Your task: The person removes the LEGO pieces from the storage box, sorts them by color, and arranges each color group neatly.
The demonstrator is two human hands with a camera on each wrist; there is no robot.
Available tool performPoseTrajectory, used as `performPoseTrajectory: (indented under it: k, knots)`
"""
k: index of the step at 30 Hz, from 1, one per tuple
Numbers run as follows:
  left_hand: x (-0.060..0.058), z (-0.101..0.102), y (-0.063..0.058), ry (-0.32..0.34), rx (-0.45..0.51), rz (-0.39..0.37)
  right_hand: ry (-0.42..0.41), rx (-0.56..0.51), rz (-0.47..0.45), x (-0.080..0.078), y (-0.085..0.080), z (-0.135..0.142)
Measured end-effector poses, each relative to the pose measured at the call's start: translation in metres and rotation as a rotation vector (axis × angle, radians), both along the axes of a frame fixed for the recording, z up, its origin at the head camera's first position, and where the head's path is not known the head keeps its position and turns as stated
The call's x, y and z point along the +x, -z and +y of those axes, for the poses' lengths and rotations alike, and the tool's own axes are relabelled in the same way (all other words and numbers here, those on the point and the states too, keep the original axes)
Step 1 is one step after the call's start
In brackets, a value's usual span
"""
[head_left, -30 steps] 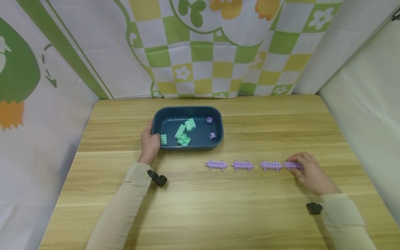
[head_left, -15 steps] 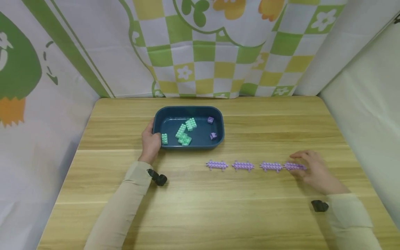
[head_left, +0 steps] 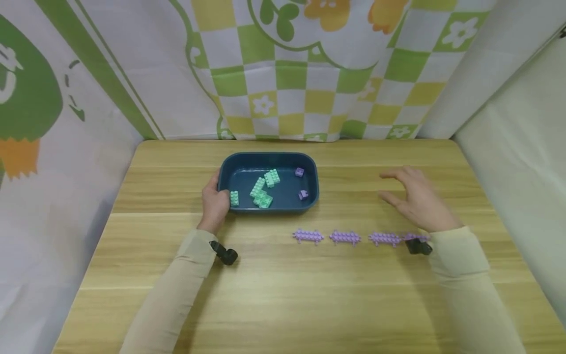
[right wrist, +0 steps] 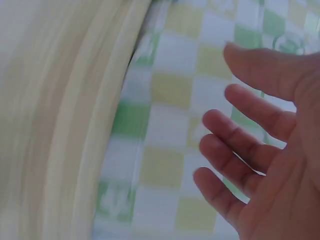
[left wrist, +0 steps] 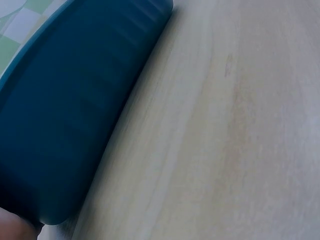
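The left hand (head_left: 214,204) is gripping the left end of the tray (head_left: 285,184), lying near and parallel to the back edge of the bench (head_left: 318,300), while the right hand (head_left: 417,199), fingers parted and empty, is hovering well to its right.

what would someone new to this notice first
Probably the dark blue tray left of centre, holding mint-green building bricks and two purple bricks, its left end gripped by the left hand. Next, four studded purple pieces lined up across the wooden table, nearer the wearer. Behind it all hangs a bold green, yellow and white checked cloth.
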State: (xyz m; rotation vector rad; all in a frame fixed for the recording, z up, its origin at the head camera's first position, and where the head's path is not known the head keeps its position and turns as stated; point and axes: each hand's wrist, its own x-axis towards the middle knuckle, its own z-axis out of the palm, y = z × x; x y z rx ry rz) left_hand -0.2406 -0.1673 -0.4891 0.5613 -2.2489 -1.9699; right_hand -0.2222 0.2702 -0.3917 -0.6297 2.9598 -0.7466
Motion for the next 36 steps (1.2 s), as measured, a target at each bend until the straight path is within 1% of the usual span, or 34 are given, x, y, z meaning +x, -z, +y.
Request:
performPoseTrajectory:
  k: [2,4,5,9,11,12,15,17,20,24,36]
  knots:
    - [0.000,0.000,0.000,0.000,-0.006,0.006,-0.031,-0.017,0.027,-0.010,0.000,-0.024]
    - [0.000,0.000,0.000,0.001,-0.006,0.010,-0.072,0.013,0.063,-0.019,0.002,-0.048]
    - [0.000,0.000,0.000,0.003,-0.006,0.012,-0.089,0.047,0.089,-0.023,0.003,-0.060]
    - [0.000,0.001,0.000,0.013,-0.016,0.006,-0.167,0.201,0.245,-0.032,0.010,-0.103]
    - [0.000,0.002,0.000,0.016,-0.026,-0.005,-0.205,0.244,0.275,-0.035,0.015,-0.121]
    - [0.001,0.002,0.000,0.013,-0.028,-0.011,-0.229,0.257,0.276,-0.036,0.018,-0.129]
    - [0.002,0.002,0.001,0.007,-0.026,-0.016,-0.293,0.321,0.194,-0.039,0.024,-0.151]
    - [0.003,0.001,0.000,0.002,-0.021,-0.012,-0.321,0.371,0.147,-0.042,0.028,-0.163]
    - [0.002,0.000,0.000,-0.003,-0.017,-0.004,-0.346,0.457,0.129,-0.048,0.033,-0.174]
    - [0.003,0.000,0.001,-0.006,-0.023,-0.005,-0.364,0.518,0.146,-0.052,0.037,-0.182]
    - [0.001,0.001,-0.001,-0.010,-0.008,-0.022,-0.347,0.528,0.108,-0.063,0.046,-0.187]
